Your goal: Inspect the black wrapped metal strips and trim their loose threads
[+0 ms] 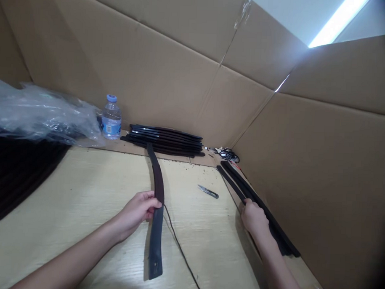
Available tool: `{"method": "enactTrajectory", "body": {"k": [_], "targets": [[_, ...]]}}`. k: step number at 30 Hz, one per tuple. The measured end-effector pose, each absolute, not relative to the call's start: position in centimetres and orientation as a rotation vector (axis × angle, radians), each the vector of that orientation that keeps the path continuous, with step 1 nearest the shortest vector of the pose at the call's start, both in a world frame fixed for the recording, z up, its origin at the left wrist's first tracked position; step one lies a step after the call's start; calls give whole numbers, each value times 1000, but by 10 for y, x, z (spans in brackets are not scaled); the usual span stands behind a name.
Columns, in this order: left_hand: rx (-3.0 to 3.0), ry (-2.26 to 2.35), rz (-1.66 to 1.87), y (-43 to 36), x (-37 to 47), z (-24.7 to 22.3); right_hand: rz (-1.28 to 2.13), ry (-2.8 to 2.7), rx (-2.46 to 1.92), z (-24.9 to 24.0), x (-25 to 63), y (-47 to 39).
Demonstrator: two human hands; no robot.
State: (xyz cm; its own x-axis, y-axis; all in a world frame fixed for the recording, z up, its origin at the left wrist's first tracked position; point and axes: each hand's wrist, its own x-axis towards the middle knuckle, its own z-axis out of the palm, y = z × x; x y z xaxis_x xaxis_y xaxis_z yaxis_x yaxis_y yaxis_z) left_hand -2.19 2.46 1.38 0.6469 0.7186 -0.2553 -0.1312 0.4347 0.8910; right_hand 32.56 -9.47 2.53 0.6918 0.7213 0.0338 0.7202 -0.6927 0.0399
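Observation:
A long dark curved strip [157, 232] runs from the back stack toward the front of the pale table. My left hand [146, 205] is closed around its middle, thumb on top. A thin dark cord [179, 245] trails from beside that thumb to the bottom edge. At the right, my right hand [255, 216] is closed on the near part of a narrow black strip [230, 181]. Longer black strips [266, 214] lie just beyond it along the cardboard wall. Small thread snips [209, 191] rest between the two hands.
Black strips are stacked [167, 140] at the back. Left of them stand a water bottle [111, 120] and clear plastic wrapping [38, 114] over dark material [17, 176]. Tangled cords [229, 155] sit in the back right corner. Cardboard walls [170, 68] enclose the table [92, 191].

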Motion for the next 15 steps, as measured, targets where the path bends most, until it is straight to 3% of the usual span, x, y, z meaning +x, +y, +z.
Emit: {"method": "enactTrajectory", "body": {"k": [8,15], "targets": [[990,681,601,23,-25,18,-41,1159,2887,29,352,-81],[975,690,609,21,-24,17,-393,1260,3115,33,353,-85]]}}
